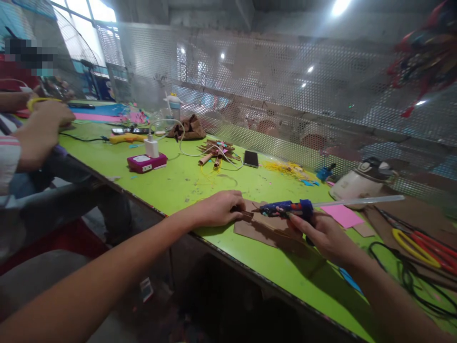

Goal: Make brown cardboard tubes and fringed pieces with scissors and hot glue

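Note:
My left hand (222,208) is closed on a small brown rolled piece (247,216) low over the green table (171,186). My right hand (321,233) grips a dark blue glue gun (285,208), with a long clear glue stick (360,201) sticking out of its back. The gun's tip points left, close to the brown piece; whether they touch is hard to tell. Beneath both lies a flat piece of brown cardboard (259,232), with thin yellow strands over it.
Behind are a magenta power block (147,163), a bundle of brown sticks (218,151), a phone (251,158) and yellow shreds (285,167). At right stand a white jug (357,181), scissors (416,247) and black cable (403,276). Another person's hand (53,112) is at far left.

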`<state>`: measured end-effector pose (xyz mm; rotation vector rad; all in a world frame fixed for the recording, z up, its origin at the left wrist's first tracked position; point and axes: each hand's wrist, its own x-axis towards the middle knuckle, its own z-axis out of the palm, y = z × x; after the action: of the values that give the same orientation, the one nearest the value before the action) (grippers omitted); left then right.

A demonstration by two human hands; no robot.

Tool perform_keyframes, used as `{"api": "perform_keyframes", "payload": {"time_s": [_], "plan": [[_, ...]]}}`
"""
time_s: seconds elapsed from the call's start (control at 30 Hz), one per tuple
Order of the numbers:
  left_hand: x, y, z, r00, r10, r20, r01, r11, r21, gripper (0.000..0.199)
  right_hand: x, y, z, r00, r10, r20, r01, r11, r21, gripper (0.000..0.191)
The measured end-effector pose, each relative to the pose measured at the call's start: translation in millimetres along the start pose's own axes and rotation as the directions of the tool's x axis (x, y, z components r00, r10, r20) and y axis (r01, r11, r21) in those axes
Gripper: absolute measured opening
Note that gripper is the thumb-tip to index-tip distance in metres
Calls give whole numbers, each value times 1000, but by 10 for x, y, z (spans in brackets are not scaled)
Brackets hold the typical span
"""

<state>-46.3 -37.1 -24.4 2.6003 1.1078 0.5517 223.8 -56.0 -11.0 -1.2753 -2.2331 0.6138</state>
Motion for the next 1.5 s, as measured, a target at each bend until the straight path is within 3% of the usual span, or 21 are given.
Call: {"api": "perform_keyframes", "payload": {"time_s": [0.6,1.0,1.5], "plan": [[-3,16,-8,1000,-6,29,6,1000,9,21,23,25,72,1000,24,19,-24,999,38,37],[-5,4,0,1000,2,3,-2,999,48,21,38,-91,125,996,-81,-22,81,996,-29,35],[-7,-3,14,999,-39,-26,41,996,75,16,43,-65,120,996,-86,-15,86,996,-27,33]]}}
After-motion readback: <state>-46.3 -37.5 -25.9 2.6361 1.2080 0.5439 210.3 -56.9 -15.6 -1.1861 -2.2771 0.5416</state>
